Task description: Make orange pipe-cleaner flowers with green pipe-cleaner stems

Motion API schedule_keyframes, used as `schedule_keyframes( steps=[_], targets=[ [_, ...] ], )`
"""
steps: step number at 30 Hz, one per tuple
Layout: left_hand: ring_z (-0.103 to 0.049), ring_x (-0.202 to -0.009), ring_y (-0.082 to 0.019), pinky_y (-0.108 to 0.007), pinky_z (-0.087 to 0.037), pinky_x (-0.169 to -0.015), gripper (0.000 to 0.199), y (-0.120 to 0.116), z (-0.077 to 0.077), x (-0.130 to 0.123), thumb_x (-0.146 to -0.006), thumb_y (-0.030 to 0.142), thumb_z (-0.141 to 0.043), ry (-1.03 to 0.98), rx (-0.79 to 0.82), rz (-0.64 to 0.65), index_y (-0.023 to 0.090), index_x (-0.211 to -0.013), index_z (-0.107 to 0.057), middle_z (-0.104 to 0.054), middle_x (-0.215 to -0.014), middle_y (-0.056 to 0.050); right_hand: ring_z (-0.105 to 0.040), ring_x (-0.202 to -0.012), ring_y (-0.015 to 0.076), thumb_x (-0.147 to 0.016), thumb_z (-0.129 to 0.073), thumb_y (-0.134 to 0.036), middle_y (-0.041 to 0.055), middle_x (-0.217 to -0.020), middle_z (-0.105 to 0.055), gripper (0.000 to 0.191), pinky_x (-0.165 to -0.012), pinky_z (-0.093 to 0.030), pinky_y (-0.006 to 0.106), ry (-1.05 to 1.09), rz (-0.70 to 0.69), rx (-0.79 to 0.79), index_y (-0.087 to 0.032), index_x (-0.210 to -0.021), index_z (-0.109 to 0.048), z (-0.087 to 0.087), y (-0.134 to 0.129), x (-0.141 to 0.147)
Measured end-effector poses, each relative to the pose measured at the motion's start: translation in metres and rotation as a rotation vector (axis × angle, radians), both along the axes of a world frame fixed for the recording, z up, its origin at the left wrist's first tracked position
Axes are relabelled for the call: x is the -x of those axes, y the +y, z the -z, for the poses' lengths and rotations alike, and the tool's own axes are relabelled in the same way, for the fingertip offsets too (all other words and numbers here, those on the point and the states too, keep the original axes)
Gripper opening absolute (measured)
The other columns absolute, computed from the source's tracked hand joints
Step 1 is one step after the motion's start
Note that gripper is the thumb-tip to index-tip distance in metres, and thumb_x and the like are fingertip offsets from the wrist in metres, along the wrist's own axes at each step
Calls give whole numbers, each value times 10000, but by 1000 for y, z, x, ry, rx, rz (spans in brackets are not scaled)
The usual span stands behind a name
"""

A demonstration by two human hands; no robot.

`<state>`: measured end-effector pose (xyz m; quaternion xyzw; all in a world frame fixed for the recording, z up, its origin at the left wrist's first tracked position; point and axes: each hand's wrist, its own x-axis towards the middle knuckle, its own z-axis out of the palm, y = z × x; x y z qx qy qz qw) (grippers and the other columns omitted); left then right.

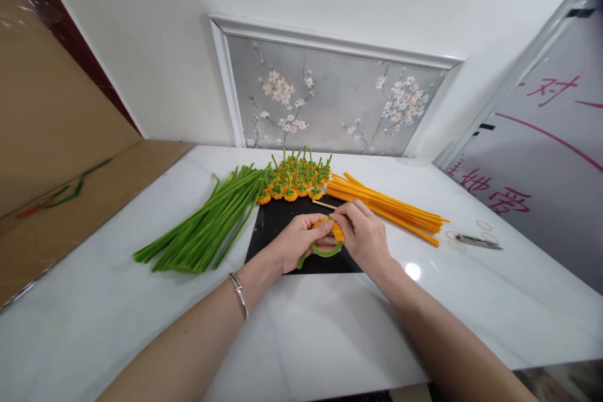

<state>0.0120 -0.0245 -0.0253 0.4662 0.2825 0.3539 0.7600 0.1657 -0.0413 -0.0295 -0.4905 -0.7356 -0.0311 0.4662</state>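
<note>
My left hand (pixel 301 240) is closed around a small ribbed piece of orange pipe cleaner (pixel 338 232), shaped like the little pumpkins behind it. A green pipe cleaner (pixel 328 252) loops below that piece, with one end hanging under my left fingers. On the right side, my right hand (pixel 365 232) pinches the top of the orange piece; its fingertips partly cover the spot. A thin wooden stick (pixel 323 204) sticks out beyond my right fingers, and I cannot tell whether it is held or lying down. Both hands are above a black mat (pixel 277 223).
Finished-looking orange pumpkins with green stems (pixel 289 191) stand in rows behind the mat. Green pipe cleaners (pixel 202 226) lie left, orange pipe cleaners (pixel 391 204) right. Scissors (pixel 478 241) and several thin rings (pixel 483 225) lie farther right on the white table (pixel 301 326). A wall rises behind.
</note>
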Motion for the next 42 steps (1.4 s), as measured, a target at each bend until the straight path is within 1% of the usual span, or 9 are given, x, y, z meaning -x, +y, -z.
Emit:
schedule_keyframes(
  steps=[6, 11, 15, 19, 22, 25, 31, 37, 42],
  targets=[
    [-606, -603, -95, -270, -536, -685, 309, 0, -2, 1, -709, 384, -768, 84, -9, -18, 129, -763, -602, -606, -636, 10, -568, -717, 168, -912, -489, -251, 29, -776, -602, 162, -654, -432, 273, 24, 118, 8, -205, -773, -559, 4, 7, -7],
    [-680, -702, -147, -142, -426, -457, 309, 2, -4, 6, -774, 429, -680, 231, -136, 11, 133, -828, -609, -662, -834, -62, -558, -701, 180, -906, -497, -273, 28, -759, -600, 163, -646, -421, 289, 73, 156, 27, -206, -766, -545, 5, 13, -21],
    [-567, -551, -66, -122, -238, -378, 265, 3, -6, 8, -799, 377, -649, 286, -222, -36, 156, -922, -570, -614, -782, -17, -569, -724, 184, -908, -491, -259, 37, -775, -601, 149, -656, -434, 291, 80, 122, 49, -201, -788, -559, 4, 13, -30],
    [-398, -500, -50, -157, -271, -439, 282, 2, -10, 11, -827, 345, -616, 344, -343, -84, 193, -1051, -538, -504, -671, 54, -599, -870, 189, -922, -479, -226, 67, -961, -644, 145, -754, -456, 296, -59, -19, 68, -199, -956, -617, 2, 9, -32],
    [-366, -529, -65, -186, -303, -492, 268, 0, -13, 12, -832, 328, -606, 383, -429, -33, 165, -1039, -559, -480, -661, 48, -609, -950, 204, -922, -506, -231, 60, -1030, -673, 190, -806, -436, 322, -220, -72, 51, -229, -1058, -637, 1, 6, -27],
    [-383, -568, -81, -210, -329, -549, 240, -2, -15, 11, -827, 312, -606, 385, -462, 1, 156, -1005, -566, -497, -689, 32, -642, -796, 173, -942, -476, -237, 41, -876, -707, 187, -754, -435, 302, -223, -123, 78, -213, -982, -657, 1, 4, -22],
    [-421, -611, -92, -222, -359, -612, 222, -3, -12, 10, -795, 245, -633, 370, -534, -91, 180, -982, -532, -510, -723, 35, -566, -531, 124, -935, -460, -281, -14, -632, -630, 204, -528, -415, 227, -61, -196, 252, -213, -869, -641, -3, -1, -18],
    [-490, -590, -88, -181, -343, -474, 306, -1, -11, 10, -848, 439, -569, 394, -400, -25, 179, -1008, -551, -555, -753, 11, -547, -550, 118, -919, -467, -240, -11, -654, -604, 162, -531, -413, 214, 9, -201, 218, -200, -828, -595, -3, -2, -16],
    [-600, -707, -116, -183, -477, -534, 345, 0, -7, 9, -828, 494, -581, 306, -267, 20, 151, -859, -573, -613, -803, -25, -551, -590, 120, -919, -461, -235, -7, -688, -610, 164, -560, -416, 213, 9, -198, 182, -200, -806, -574, -3, -1, -12]
  ],
)
